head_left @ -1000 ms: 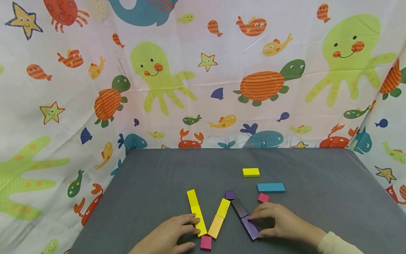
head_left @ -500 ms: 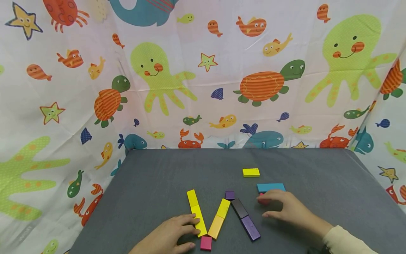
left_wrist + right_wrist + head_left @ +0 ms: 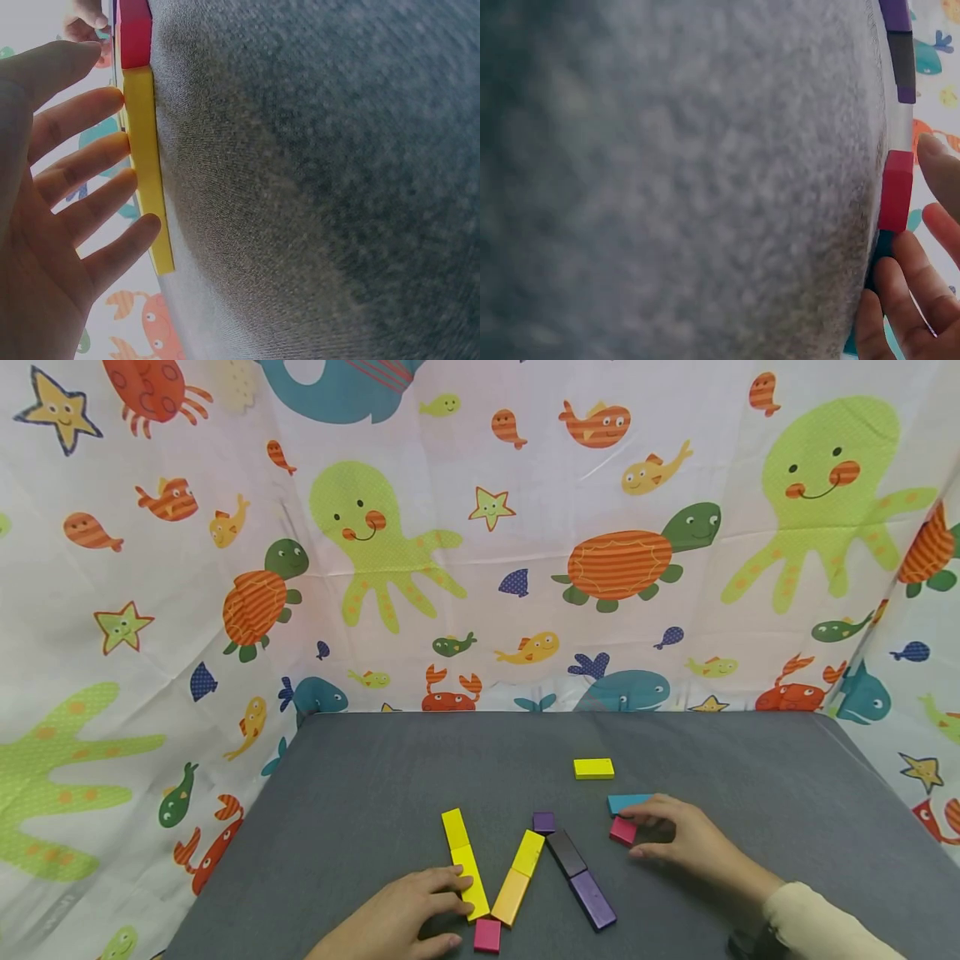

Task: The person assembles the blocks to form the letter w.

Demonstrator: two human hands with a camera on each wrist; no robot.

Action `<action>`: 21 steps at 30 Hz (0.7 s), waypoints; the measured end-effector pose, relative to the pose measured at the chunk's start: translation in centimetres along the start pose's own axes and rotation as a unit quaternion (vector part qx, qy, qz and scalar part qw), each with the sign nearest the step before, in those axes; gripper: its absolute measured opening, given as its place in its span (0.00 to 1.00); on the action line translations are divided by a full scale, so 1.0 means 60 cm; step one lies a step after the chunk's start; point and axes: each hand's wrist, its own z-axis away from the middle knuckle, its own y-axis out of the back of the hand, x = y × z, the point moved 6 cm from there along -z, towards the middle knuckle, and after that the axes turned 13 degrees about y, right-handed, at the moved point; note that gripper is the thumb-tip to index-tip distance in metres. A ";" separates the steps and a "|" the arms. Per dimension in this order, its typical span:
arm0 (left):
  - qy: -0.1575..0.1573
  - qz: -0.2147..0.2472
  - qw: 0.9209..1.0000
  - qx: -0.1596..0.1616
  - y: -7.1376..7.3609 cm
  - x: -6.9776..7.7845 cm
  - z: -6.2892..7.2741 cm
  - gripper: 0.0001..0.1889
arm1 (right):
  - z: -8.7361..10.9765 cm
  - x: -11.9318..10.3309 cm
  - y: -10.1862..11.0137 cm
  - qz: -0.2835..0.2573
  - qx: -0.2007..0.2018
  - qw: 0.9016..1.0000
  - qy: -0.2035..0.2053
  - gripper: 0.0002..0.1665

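Observation:
My left hand (image 3: 397,914) rests its spread fingertips on the near yellow block (image 3: 471,883) of a two-block row; the left wrist view shows those fingers (image 3: 82,176) along its side. A pink-red block (image 3: 487,936) sits at the foot of that row. Over on the right, my right hand (image 3: 693,839) has its fingers over the blue block (image 3: 624,804), hiding its right part. Beside them lies a small red block (image 3: 622,831). In the right wrist view the thumb stands apart from this red block (image 3: 896,191), while the fingers reach the blue block behind it.
A yellow and an orange block (image 3: 511,897) form a slanted row mid-table. Right of it run a black block (image 3: 566,852) and a purple block (image 3: 593,900), with a small purple block (image 3: 543,822) at their top. Another yellow block (image 3: 593,769) lies farther back. A printed curtain (image 3: 480,552) surrounds the grey table.
The right hand has let go of the purple block and moved back and right to the red and blue blocks. The left hand stays in place.

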 end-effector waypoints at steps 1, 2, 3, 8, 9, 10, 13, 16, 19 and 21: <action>-0.001 0.000 1.000 0.000 0.000 0.000 0.000 0.18 | -0.001 0.003 -0.001 0.002 -0.004 1.000 -0.003 0.31; 0.001 0.001 1.000 -0.001 0.000 0.000 0.000 0.18 | -0.002 0.006 -0.002 0.002 -0.008 1.000 -0.004 0.31; 0.002 0.001 1.000 -0.002 -0.001 0.000 0.000 0.18 | -0.003 0.009 -0.003 -0.001 -0.014 1.000 -0.005 0.31; 0.008 0.003 1.000 -0.005 -0.002 -0.002 -0.001 0.18 | -0.011 0.025 -0.005 -0.034 -0.063 0.997 -0.015 0.32; 0.007 0.003 1.000 -0.004 -0.002 -0.002 -0.001 0.18 | -0.013 0.028 -0.005 -0.040 -0.073 0.996 -0.014 0.32; 0.007 0.002 1.000 -0.004 -0.002 -0.002 -0.001 0.18 | -0.014 0.031 -0.004 -0.045 -0.081 0.996 -0.013 0.32; 0.009 0.002 1.000 -0.005 -0.002 -0.002 -0.002 0.18 | -0.021 0.036 -0.002 -0.052 -0.096 0.994 0.003 0.30; 0.009 0.000 1.000 -0.005 -0.001 -0.002 -0.002 0.18 | -0.026 0.038 0.000 -0.056 -0.101 0.993 0.020 0.28; 0.007 -0.001 1.000 -0.003 -0.001 -0.001 -0.002 0.18 | -0.030 0.037 0.002 -0.059 -0.106 0.992 0.033 0.25; 0.007 -0.001 1.000 -0.002 -0.001 -0.001 -0.002 0.18 | -0.033 0.036 0.003 -0.057 -0.108 0.992 0.039 0.24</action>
